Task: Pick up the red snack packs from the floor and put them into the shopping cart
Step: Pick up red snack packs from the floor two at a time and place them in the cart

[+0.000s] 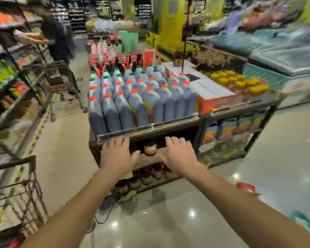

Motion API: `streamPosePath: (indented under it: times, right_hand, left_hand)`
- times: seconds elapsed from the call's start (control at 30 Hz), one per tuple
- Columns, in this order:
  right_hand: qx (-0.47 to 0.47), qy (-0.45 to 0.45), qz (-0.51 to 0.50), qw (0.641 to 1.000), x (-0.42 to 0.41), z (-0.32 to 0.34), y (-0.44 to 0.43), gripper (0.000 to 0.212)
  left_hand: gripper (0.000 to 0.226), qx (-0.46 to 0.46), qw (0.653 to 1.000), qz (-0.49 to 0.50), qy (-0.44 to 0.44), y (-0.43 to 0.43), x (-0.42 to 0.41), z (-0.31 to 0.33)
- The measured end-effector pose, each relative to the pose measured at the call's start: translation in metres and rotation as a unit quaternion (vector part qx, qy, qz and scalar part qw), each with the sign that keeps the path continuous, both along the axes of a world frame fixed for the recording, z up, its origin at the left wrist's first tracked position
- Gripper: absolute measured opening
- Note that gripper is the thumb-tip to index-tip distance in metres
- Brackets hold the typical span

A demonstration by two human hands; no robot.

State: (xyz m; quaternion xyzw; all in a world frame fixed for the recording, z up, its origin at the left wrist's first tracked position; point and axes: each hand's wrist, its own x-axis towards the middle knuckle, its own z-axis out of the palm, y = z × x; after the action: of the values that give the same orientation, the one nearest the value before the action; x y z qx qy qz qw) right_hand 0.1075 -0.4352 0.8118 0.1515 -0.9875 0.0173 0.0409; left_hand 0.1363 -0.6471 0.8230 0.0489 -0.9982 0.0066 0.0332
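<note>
1. Both bare arms reach forward over the glossy floor (168,221) toward a display stand (147,128). The left hand (117,154) and right hand (179,154) hang palm down, side by side, in front of its lower shelf.
2. Each grip is apart: the fingers are straight and spread, and neither hand holds anything.
3. One red pack (247,189) lies on the floor just right of the right forearm, well apart from both hands. It is blurred, so I cannot tell how it lies. No other red pack shows clearly on the floor.
4. The wire cart (28,178) stands at the lower left, beside the left arm and on the opposite side from the pack. A red patch low in the cart is too blurred to name.
5. The pack is probably a light, soft film bag, a little slippery, with contents that crush easily.
6. The best hold is likely a pinch on an edge seam or a loose grasp across the middle, without squeezing.
7. The right hand is the nearer one. It would need to drop and swing right, then carry the pack across to the cart.
8. A flat pack may skid on the shiny floor before fingers get under it.
9. Bottles (141,97) with red caps fill the stand's top, and jars (150,149) sit on the shelves below.
</note>
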Motion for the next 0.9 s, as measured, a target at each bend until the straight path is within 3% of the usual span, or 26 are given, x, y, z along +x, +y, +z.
streamPosePath:
  times: [0.2,0.43,0.7,0.9]
  right_hand:
    - [-0.013,-0.018,-0.133,0.991,-0.016,-0.010,0.201,0.073]
    - [-0.035,-0.068,-0.294,0.953,0.001,-0.041,0.381,0.074]
    - [-0.055,-0.130,-0.451,0.881,0.028,-0.099,0.513,0.075]
    - [-0.054,-0.181,-0.517,0.835,-0.003,-0.141,0.581,0.076]
  left_hand:
    - [0.075,-0.012,0.991,-0.130,-0.004,0.200,-0.073,-0.019]
    - [0.073,-0.024,0.961,-0.269,-0.062,0.391,-0.109,-0.045]
    - [0.072,-0.014,0.911,-0.391,-0.128,0.547,-0.156,-0.099]
    - [0.071,-0.020,0.878,-0.451,-0.158,0.638,-0.221,-0.150]
